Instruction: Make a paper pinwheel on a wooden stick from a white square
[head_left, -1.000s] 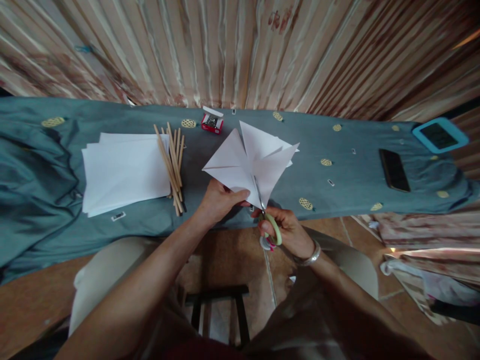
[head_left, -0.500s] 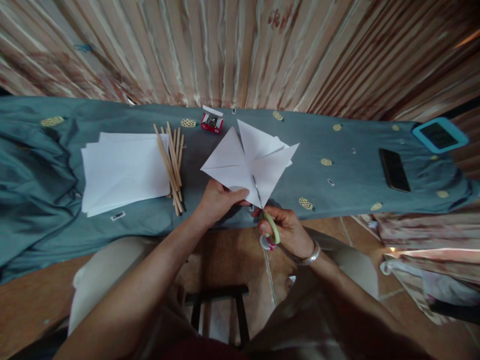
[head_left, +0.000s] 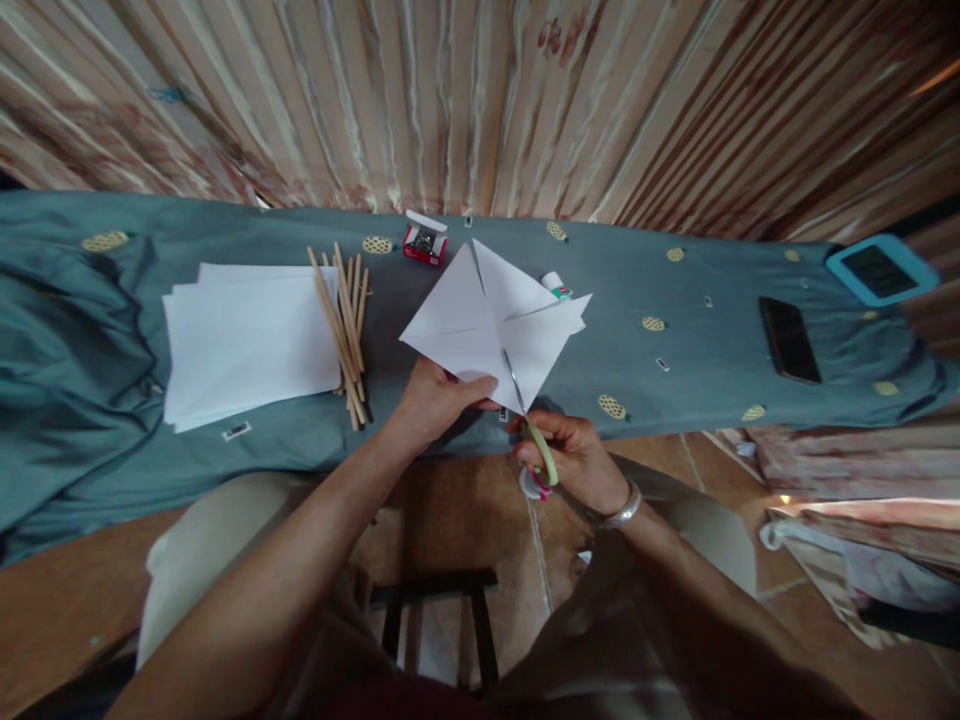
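Note:
My left hand (head_left: 444, 398) pinches the near-left edge of a square white sheet of paper (head_left: 457, 315), thumb on top. Slits run from the sheet's corners toward its middle. In my right hand (head_left: 566, 455) is a pair of scissors (head_left: 543, 456) with light green handles. Their blades lie in the slit at the sheet's near corner, tips pointing toward the centre. Behind the paper, a white and green tube or bottle (head_left: 555, 285) shows in part.
A stack of white paper (head_left: 247, 345) lies on the left, with several wooden sticks (head_left: 345, 330) on its right edge. An open red box of small metal pieces (head_left: 425, 244) stands at the back. A phone (head_left: 789, 340) and a blue-framed device (head_left: 881, 270) lie far right on the green cloth (head_left: 705, 370).
The paper's right flaps have flattened and shifted slightly left, uncovering the white and green tube or bottle. Both hands stay almost in place.

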